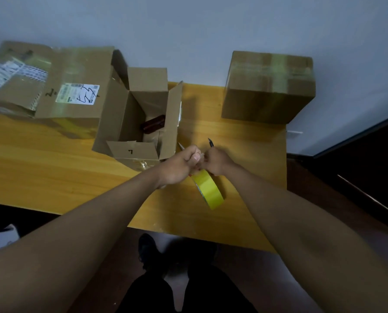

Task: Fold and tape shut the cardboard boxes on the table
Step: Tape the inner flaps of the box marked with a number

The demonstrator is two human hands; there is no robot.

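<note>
Wooden table (53,159), three cardboard boxes (139,118); both hands' fingers (194,154) gripping one tape roll (209,190)

both hands meet mid-tabletop: left hand (184,164) grips yellow tape roll (209,190), right hand (215,161) grips a cutter (210,142). open box (141,118) just beyond, sealed box (267,86) at far right corner.

The wooden tabletop (53,159) carried three cardboard boxes: a labelled closed box (73,86) at far left, an open box (139,123) just beside it holding a dark object, and a taped box (267,86) at far right, well apart.
</note>
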